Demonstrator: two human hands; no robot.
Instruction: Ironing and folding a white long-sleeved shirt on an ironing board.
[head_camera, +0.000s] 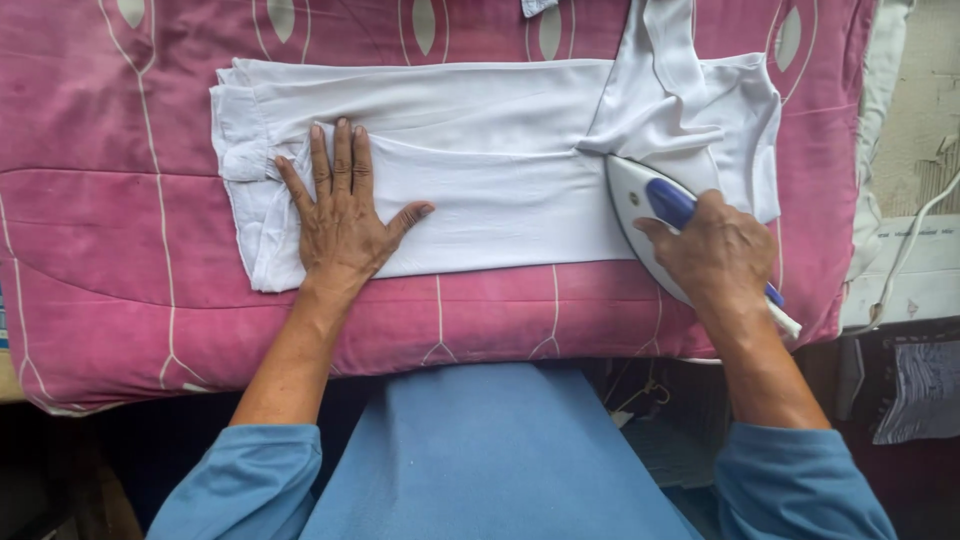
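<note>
We are observing a folded white garment (500, 150) lying flat across a pink padded cover (110, 250) patterned with thin white lines and ovals. The left hand (340, 215) is lying open, palm down, fingers spread, and is pressing the left part of the garment just beside its bunched end. The right hand (720, 250) is closing around the blue handle of a white electric iron (640, 195) — the grip is wrapping the handle fully. The iron's tip is pointing up and left, and is touching the garment near where a loose strip of the same white fabric is crossing upward toward the cover's far edge. The iron's heel is hanging over the cover's near-right edge. A white cord (905, 250) is trailing down at the right, beside a pale peeling wall (925, 100) — we cannot tell where it ends. Both forearms are showing blue sleeves (790, 480), and blue cloth is covering the person's lap below the cover.
</note>
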